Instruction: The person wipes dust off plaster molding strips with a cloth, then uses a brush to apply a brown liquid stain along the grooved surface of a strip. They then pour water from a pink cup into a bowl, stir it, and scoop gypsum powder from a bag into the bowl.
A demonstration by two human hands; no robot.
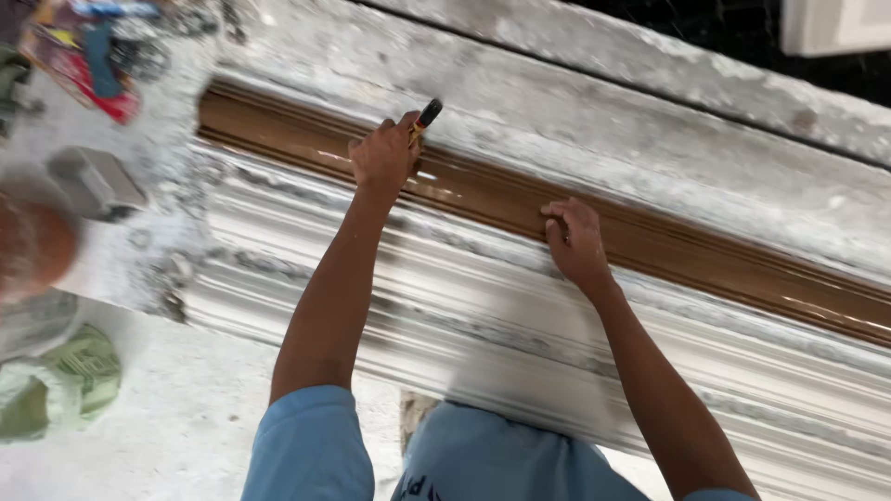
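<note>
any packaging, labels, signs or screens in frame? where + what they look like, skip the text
Flat printed package: top left corner, on the dusty white surface; red backing with blue and dark shapes, blurred.
Green and white crumpled wrapper or bag: lower left on the floor; too blurred to tell which.
Print on the blue shirt: bottom edge, dark marks, mostly cut off.
No signs or screens.

Glossy brown moulding strip (650, 246) lying lengthwise on white-dusted bench, black-tipped brush (425, 119) upon it.
</note>
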